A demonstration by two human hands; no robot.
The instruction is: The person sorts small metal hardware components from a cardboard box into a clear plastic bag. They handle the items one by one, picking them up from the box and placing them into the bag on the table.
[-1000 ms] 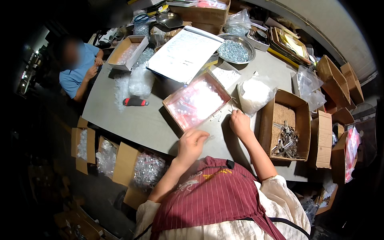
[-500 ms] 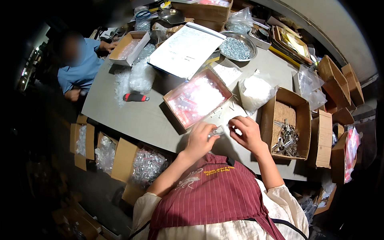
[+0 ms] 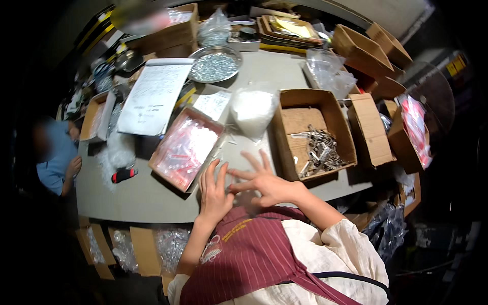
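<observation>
Hovering over grey table [image 3: 152, 198] edge, both hands meeting: left hand [image 3: 213, 195] fingers up, slightly spread; right hand [image 3: 264, 183] fingers splayed wide, fingertip touching left. Nothing visibly gripped. Sitting just beside left hand: tray of pink packets [image 3: 185, 147]. Lying near right hand: cardboard box with metal parts [image 3: 317, 150]. White bag [image 3: 252, 109] resting behind.

Left hand [image 3: 213, 190] and right hand [image 3: 264, 182] side by side at near edge of grey table [image 3: 127, 195], fingers spread, fingertips touching. Shallow box of pink packets [image 3: 185, 147] just left of hands. Cardboard box with metal parts [image 3: 315, 133] to right. White bag [image 3: 252, 109] between boxes.
</observation>
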